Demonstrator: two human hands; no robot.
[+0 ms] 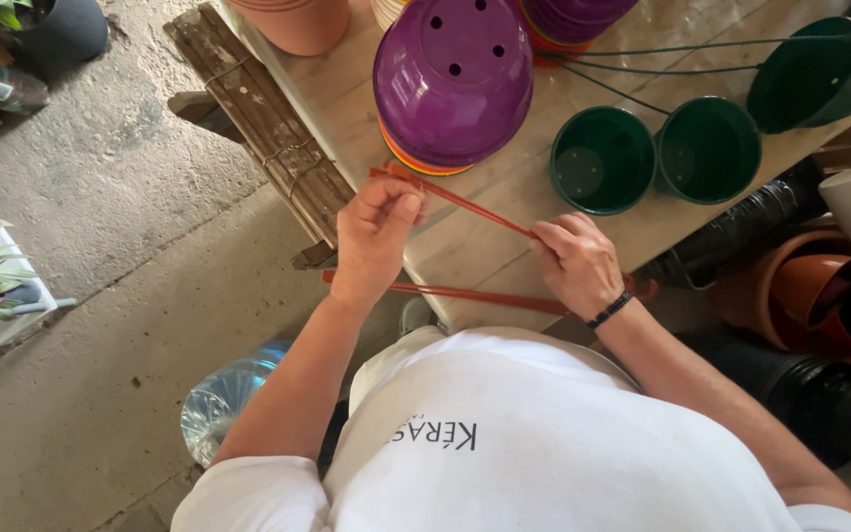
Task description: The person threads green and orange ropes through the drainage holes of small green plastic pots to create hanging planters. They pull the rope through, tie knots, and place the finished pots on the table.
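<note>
Left hand (374,236) and right hand (575,261) each pinch closed on a thin red rod (465,202).

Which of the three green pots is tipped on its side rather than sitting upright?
The far-right green pot, at the table's edge: it lies tilted with its opening facing left. The other two green pots sit upright side by side, mouths up.

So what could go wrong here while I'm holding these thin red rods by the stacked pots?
The thin red plastic rod, pinched between left hand and right hand, might snap if bent. Its far end sits close to the upturned purple plastic pot stack, which could get nudged. The second red rod lies near the table edge and may slip off.
</note>
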